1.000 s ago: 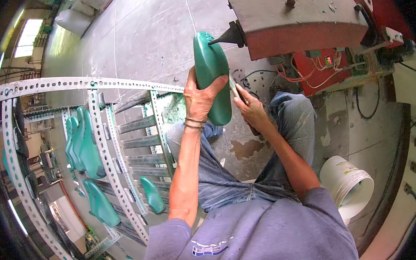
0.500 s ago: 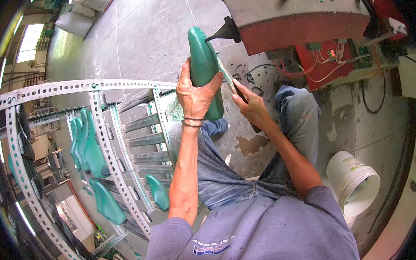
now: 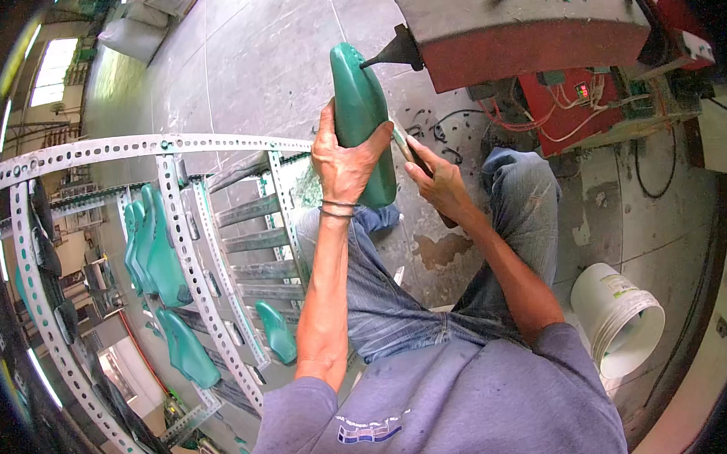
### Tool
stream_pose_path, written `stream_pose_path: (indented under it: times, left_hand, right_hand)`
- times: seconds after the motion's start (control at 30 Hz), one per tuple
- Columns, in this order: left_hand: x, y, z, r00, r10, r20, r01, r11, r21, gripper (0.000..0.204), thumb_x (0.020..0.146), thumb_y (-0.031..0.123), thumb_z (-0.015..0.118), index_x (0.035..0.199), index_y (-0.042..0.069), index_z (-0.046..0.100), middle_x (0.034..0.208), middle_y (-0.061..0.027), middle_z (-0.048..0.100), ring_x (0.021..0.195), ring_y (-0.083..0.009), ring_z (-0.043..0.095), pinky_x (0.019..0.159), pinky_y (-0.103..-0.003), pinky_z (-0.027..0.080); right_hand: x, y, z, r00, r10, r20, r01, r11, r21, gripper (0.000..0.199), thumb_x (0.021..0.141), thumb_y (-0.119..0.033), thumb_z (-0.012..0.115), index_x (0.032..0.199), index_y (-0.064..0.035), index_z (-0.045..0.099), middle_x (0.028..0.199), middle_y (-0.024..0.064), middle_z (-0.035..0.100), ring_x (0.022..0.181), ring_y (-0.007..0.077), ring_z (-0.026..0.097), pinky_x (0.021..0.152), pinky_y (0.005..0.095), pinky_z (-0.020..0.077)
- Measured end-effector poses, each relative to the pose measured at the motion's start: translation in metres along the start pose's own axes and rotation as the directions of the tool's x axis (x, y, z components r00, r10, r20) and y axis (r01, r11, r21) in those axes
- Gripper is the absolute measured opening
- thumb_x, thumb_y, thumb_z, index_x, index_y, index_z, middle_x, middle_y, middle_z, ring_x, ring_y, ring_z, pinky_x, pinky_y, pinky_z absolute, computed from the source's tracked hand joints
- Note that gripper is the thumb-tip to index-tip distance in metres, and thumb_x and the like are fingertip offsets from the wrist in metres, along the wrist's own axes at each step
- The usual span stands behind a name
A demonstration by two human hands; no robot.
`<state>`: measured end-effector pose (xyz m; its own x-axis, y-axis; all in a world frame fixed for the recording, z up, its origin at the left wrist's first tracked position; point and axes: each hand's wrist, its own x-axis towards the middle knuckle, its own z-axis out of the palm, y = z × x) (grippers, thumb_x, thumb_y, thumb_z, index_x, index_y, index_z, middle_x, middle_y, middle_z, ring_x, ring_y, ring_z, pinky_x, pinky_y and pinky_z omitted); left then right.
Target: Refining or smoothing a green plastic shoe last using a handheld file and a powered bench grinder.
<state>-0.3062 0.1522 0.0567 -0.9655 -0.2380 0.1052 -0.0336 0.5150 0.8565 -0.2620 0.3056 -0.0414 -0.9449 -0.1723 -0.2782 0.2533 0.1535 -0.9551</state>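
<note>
- Green, glossy, long foot-shaped form (image 3: 361, 102) lies left of the black, cone-shaped spout (image 3: 400, 50), whose thin tip seems to touch its upper part.
- Its long axis passes the spout: the far end is a little beyond the tip, the near end well apart from it.
- The left hand (image 3: 345, 163) is clamped around the form, thumb across it, and is nearer to the spout's tip.
- The right hand (image 3: 443, 187), on the spout's near side, is closed around a slim, pale-bladed tool (image 3: 403, 145); whether it touches the form, I cannot tell.
</note>
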Motion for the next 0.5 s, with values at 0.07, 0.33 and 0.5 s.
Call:
stream_pose_path:
  times: [0.07,0.33,0.5]
  left_hand:
    - [0.000,0.001,0.001,1.000,-0.021,0.008,0.021,1.000,-0.020,0.065,0.071,0.021,0.087,0.128,0.007,0.059,0.097,-0.0094,0.073,0.084,-0.0183,0.069,0.077,-0.034,0.057]
    - [-0.001,0.007,0.001,0.999,-0.043,0.020,0.044,0.995,-0.084,0.062,0.072,0.020,0.087,0.126,0.006,0.060,0.098,-0.0080,0.072,0.084,-0.0148,0.067,0.077,-0.032,0.057]
    - [-0.002,0.015,-0.002,0.998,-0.060,0.026,0.061,0.996,-0.063,0.060,0.073,0.019,0.087,0.125,0.005,0.060,0.098,-0.0075,0.072,0.084,-0.0141,0.066,0.077,-0.031,0.056]
  right_hand:
    - [0.001,0.006,0.000,1.000,-0.011,0.001,0.011,1.000,-0.024,0.053,0.096,-0.023,0.062,0.147,-0.0134,0.050,0.111,0.0205,0.069,0.096,0.0254,0.066,0.085,0.0349,0.0513]
    - [0.002,0.010,0.001,0.998,-0.059,-0.014,0.058,0.995,-0.075,0.054,0.097,-0.024,0.062,0.148,-0.0144,0.049,0.119,0.0179,0.070,0.100,0.0185,0.067,0.089,0.0317,0.0503]
    - [-0.001,0.003,-0.001,1.000,0.012,0.010,-0.011,0.998,-0.055,0.054,0.097,-0.025,0.063,0.148,-0.0165,0.049,0.113,0.0192,0.070,0.097,0.0193,0.067,0.088,0.0319,0.0506]
